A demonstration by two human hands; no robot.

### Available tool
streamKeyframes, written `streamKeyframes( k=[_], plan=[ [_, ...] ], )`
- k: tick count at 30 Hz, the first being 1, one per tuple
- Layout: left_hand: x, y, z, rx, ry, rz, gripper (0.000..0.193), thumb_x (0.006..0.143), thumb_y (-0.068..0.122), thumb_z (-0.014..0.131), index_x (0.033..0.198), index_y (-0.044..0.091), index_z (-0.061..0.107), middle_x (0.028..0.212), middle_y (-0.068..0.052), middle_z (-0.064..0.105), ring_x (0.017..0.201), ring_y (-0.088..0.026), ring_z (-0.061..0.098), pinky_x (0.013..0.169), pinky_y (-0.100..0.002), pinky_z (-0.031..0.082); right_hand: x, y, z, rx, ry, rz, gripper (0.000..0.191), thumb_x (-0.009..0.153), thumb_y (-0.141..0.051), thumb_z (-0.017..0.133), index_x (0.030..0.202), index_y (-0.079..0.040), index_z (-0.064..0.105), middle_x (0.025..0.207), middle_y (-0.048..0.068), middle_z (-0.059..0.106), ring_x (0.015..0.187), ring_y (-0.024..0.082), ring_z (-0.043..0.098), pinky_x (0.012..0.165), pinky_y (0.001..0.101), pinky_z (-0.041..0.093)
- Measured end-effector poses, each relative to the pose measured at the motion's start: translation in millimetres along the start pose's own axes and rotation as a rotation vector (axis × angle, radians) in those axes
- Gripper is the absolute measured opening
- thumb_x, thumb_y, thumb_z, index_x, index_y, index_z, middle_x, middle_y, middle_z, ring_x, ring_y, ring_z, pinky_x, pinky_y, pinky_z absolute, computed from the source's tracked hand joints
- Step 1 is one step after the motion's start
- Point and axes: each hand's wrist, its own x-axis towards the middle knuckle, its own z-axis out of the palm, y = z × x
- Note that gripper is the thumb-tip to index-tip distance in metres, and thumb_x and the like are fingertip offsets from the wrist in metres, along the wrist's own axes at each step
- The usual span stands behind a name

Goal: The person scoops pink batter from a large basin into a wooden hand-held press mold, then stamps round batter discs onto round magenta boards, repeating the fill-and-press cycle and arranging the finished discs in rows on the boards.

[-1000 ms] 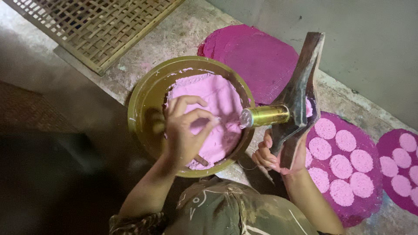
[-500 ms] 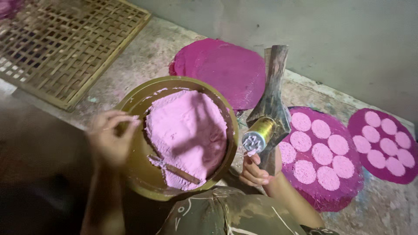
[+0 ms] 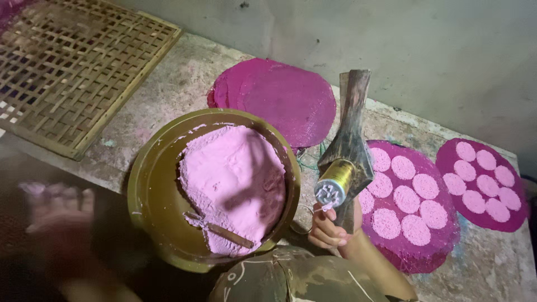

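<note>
The right hand [image 3: 330, 229] grips a wooden press [image 3: 348, 140] with a brass nozzle, just beside the olive bowl [image 3: 151, 184] of pink dough [image 3: 232, 182]; the left hand [image 3: 53, 218] is blurred, its grip impossible to tell; round magenta mats [image 3: 447, 246] carry pale pink discs [image 3: 403, 198]

The person wears a garment of olive-brown cloth [image 3: 285, 279], seen from above at the bottom edge of the view, with thin pale lines drawn across it in loose curves and strokes. Both arms are bare from what shows, with no sleeve, watch or ring visible. The right hand [image 3: 327, 229] shows short, bare fingers [image 3: 321, 241]. The left hand [image 3: 53, 212] is only a blur, its fingertips just distinguishable.
</note>
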Motion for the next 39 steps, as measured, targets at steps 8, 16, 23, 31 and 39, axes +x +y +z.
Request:
streamKeyframes(
  k=[8,16,23,31,39],
  plan=[
    [-48,-35,18,0.162,0.023,-0.243,0.031,0.116,0.029,0.057,0.135,0.006,0.063,0.131,-0.012,0.060,0.126,-0.020,0.059,0.113,-0.037,0.048,-5,-4,1,-0.036,0.061,0.001,0.092,0.098,-0.087,0.019,0.105,-0.006,0.063,0.059,0.005,0.049,0.049,0.018,0.049,0.058,0.0348,0.039],
    [-107,-24,44,0.512,-0.077,-0.129,0.037,0.112,0.029,0.056,0.138,0.003,0.060,0.134,-0.015,0.060,0.126,-0.022,0.060,0.113,-0.038,0.049,-21,-12,2,-0.171,0.171,-0.110,0.100,0.094,-0.091,0.018,0.112,-0.003,0.062,0.065,0.006,0.053,0.050,0.017,0.050,0.058,0.0342,0.040],
    [-138,-6,93,0.732,-0.183,0.122,0.042,0.108,0.029,0.056,0.140,0.001,0.057,0.136,-0.017,0.060,0.126,-0.025,0.061,0.113,-0.039,0.049,-37,-86,-65,-0.818,0.787,-0.252,0.076,0.090,-0.076,0.042,0.121,-0.008,0.057,0.079,0.006,0.056,0.068,0.017,0.055,0.063,0.0337,0.046],
    [-183,-34,167,0.647,-0.636,0.364,0.049,0.104,0.028,0.055,0.143,-0.001,0.054,0.138,-0.020,0.060,0.126,-0.028,0.062,0.114,-0.041,0.050,28,-112,-207,-1.915,1.411,0.089,0.067,0.073,-0.046,0.087,0.121,-0.005,0.066,0.111,0.023,0.073,0.103,0.038,0.071,0.086,0.0478,0.055],
    [-249,-146,292,0.606,-1.129,-0.155,0.035,0.093,0.008,0.054,0.125,0.001,0.068,0.130,-0.012,0.069,0.124,-0.023,0.065,0.106,-0.034,0.048,-99,-113,-144,-2.016,1.124,-0.427,0.046,0.086,-0.012,0.079,0.130,-0.014,0.065,0.118,0.013,0.065,0.099,0.025,0.067,0.079,0.0344,0.056]
  ],
)
